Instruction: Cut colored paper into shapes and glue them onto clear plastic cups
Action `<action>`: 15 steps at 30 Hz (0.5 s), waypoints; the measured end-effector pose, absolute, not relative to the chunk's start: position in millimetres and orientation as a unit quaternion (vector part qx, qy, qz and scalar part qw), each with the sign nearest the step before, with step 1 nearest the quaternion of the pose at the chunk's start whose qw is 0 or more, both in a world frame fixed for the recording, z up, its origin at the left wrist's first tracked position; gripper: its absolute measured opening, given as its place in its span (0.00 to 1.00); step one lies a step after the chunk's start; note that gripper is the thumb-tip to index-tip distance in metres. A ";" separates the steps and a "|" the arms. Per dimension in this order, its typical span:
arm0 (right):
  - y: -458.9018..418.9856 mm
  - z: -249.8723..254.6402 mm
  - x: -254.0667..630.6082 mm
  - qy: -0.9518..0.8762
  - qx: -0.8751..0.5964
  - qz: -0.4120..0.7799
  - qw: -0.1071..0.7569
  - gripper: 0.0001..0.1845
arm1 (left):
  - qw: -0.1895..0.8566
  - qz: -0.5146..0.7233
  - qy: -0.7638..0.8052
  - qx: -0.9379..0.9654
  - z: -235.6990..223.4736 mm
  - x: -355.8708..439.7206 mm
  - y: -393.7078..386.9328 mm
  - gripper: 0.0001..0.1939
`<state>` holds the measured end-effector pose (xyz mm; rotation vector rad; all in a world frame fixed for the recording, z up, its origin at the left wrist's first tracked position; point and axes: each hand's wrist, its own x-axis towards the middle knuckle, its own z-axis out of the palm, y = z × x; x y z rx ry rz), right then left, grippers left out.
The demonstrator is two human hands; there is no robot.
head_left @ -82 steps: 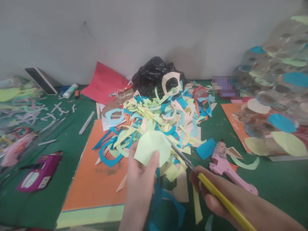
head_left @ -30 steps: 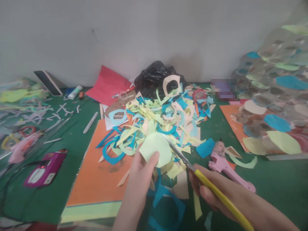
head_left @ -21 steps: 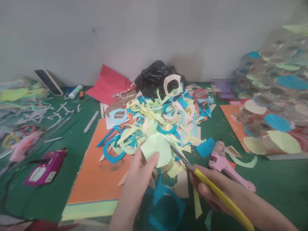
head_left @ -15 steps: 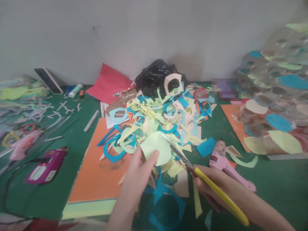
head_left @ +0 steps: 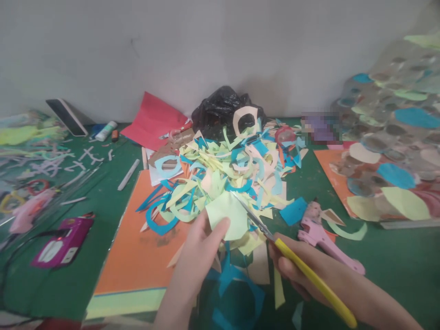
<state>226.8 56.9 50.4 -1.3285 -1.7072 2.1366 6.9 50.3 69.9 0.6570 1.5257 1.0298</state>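
Note:
In my left hand [head_left: 209,233] is a pale green piece of paper [head_left: 230,217], pinched between thumb and fingers. Its upper edge is rounded and its left side has straighter corners. My right hand [head_left: 295,259] grips scissors [head_left: 305,270] with yellow handles. Their metal blades lie along the paper's right edge, tips near its top; whether they touch the paper I cannot tell. Behind and under the paper spreads a heap of paper scraps [head_left: 202,176] in green, blue, peach and yellow. A blue cut-out ring [head_left: 259,293] lies below my hands.
A pink glue gun [head_left: 319,240] lies right of my right hand. Orange sheets [head_left: 134,256] lie at left, near a purple box [head_left: 65,243] with a cable. Against the wall sits a black plastic bag [head_left: 223,105]. A structure covered in paper discs [head_left: 395,174] stands at right.
The green paper has turned slightly in my left hand and shifted a little right and down. The scissors stay beside its right edge. The view has moved slightly.

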 end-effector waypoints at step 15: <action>60.8 48.7 244.0 -0.669 -0.402 0.623 0.050 0.23 | 0.575 0.403 0.642 0.308 70.2 1.2 53.2 0.24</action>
